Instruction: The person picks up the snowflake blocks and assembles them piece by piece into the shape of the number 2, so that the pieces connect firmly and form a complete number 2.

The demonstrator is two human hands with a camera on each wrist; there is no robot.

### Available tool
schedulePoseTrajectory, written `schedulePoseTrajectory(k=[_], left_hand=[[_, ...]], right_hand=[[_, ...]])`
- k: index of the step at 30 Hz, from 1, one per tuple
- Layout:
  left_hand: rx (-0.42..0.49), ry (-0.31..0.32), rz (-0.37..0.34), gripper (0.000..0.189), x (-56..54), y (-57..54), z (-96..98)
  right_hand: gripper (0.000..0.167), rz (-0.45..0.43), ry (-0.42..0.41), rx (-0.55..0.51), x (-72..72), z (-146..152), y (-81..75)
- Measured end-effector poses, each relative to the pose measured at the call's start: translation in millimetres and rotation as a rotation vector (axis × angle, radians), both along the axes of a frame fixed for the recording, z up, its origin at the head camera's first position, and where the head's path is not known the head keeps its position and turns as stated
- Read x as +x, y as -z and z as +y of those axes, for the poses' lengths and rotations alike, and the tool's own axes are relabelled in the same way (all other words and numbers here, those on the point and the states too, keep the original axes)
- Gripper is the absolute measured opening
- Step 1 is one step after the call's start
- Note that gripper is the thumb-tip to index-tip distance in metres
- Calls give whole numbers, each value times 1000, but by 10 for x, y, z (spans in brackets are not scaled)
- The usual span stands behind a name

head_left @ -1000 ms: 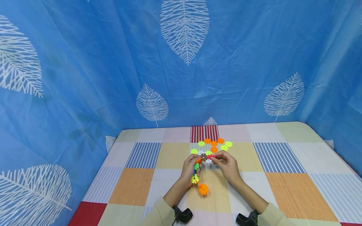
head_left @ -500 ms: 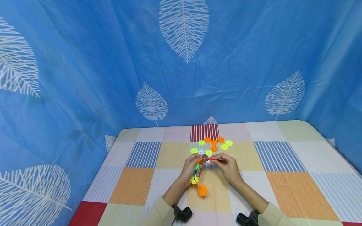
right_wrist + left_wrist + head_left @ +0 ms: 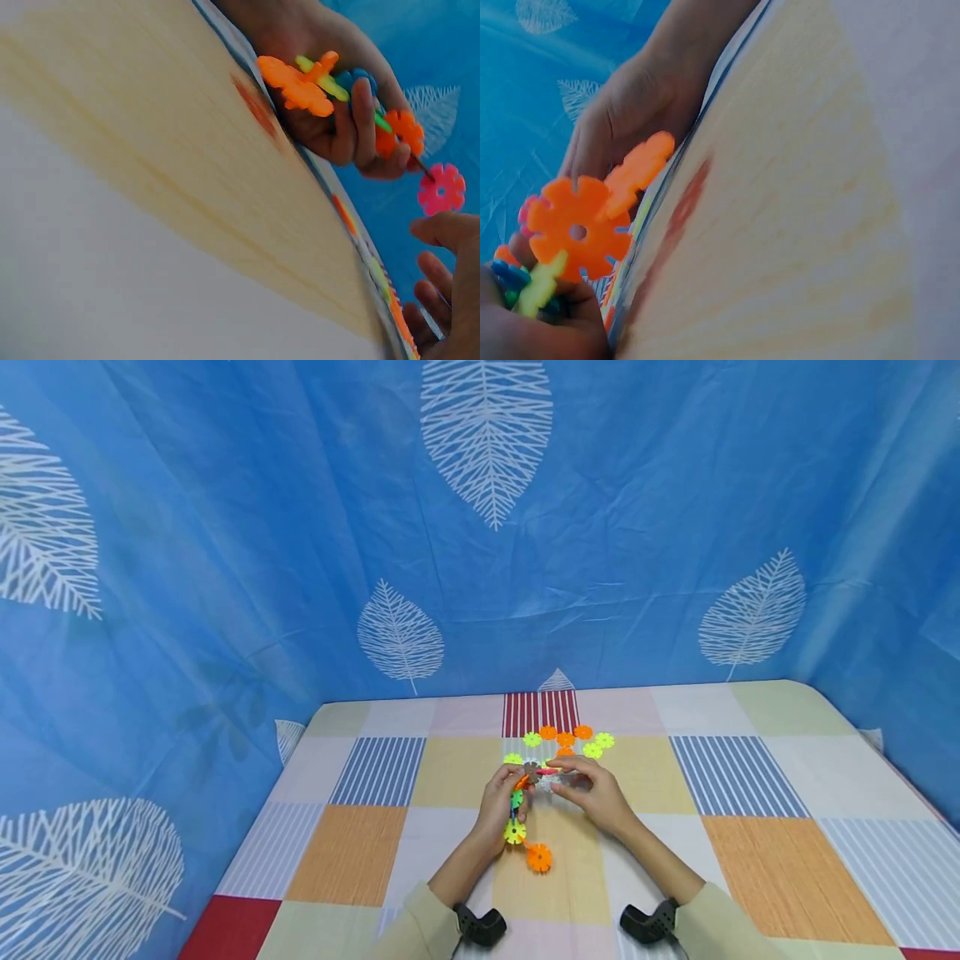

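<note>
A chain of interlocking flower-shaped plastic discs (image 3: pixel 515 832) is gripped in the curled fingers of my left hand (image 3: pixel 495 810), held above the table. Orange, yellow, green and blue discs show along it, with an orange disc (image 3: pixel 539 857) hanging at the near end. At its far end stand a brown disc (image 3: pixel 532 772) and a pink disc (image 3: pixel 441 190), slotted together. Beside the pink disc is my right hand (image 3: pixel 596 793), its thumb and fingers spread apart. In the right wrist view a fingertip lies just under that disc; whether it touches cannot be told.
Loose flower discs lie flat beyond the hands: several orange ones (image 3: pixel 566 739), several yellow-green ones (image 3: pixel 592 750) and white ones (image 3: pixel 550 783), partly hidden. A patchwork cloth (image 3: pixel 637 760) covers the table. Behind it hangs a blue leaf-print curtain (image 3: pixel 600 527).
The pink disc was pinched by my right fingers and brought edge-on to the brown disc. Now the right thumb and fingers have spread, and the pink disc stays on the chain, which shifted slightly left.
</note>
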State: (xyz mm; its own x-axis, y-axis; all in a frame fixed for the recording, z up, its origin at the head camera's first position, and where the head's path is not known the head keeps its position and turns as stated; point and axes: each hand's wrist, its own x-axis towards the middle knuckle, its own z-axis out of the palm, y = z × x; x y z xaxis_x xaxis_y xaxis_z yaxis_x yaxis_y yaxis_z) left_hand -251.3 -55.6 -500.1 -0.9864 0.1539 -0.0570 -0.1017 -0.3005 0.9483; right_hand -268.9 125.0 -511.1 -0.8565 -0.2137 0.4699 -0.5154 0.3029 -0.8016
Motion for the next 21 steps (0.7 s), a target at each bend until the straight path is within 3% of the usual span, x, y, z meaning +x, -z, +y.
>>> schedulePoseTrajectory(k=[5, 8, 11, 17, 21], left_hand=[[31, -94, 3, 13, -20, 6, -20], [40, -104, -3, 14, -26, 15, -20], [44, -107, -18, 14, -33, 22, -9], [50, -146, -43, 16, -25, 19, 10], [17, -170, -21, 17, -12, 29, 13]], right_hand=[[33, 36, 107, 170, -238, 9, 56], [28, 106, 168, 335, -324, -7, 79], [22, 128, 192, 391, -348, -20, 88], [20, 27, 215, 246, -318, -31, 68], [20, -122, 190, -12, -200, -48, 18]])
